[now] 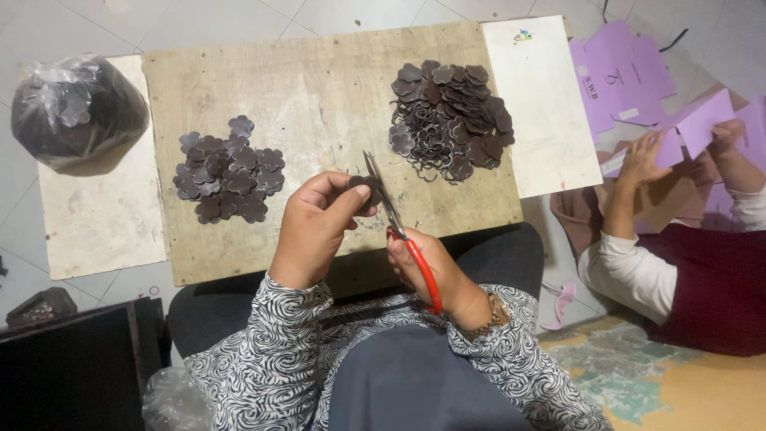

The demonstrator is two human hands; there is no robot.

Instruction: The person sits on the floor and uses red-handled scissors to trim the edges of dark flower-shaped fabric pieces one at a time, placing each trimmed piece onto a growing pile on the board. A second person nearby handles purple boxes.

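Left hand point(313, 226): grip pinched on a dark flower piece point(367, 190), held above the wooden surface point(319, 88).
Right hand point(431, 271): grip clenched round red-handled scissors point(399, 227), blades at the piece.
Either side: piles of flower pieces point(230, 169).

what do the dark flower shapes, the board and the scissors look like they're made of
Flower shapes: thin, matte dark-brown sheet, likely leather or a synthetic; they lie flat and overlap limply. Board: bare plywood, by its pale grain and scuffed, unfinished face. Scissors: shiny metal blades with glossy red handles, probably plastic-coated, held in the right hand. The left hand pinches one flower piece.
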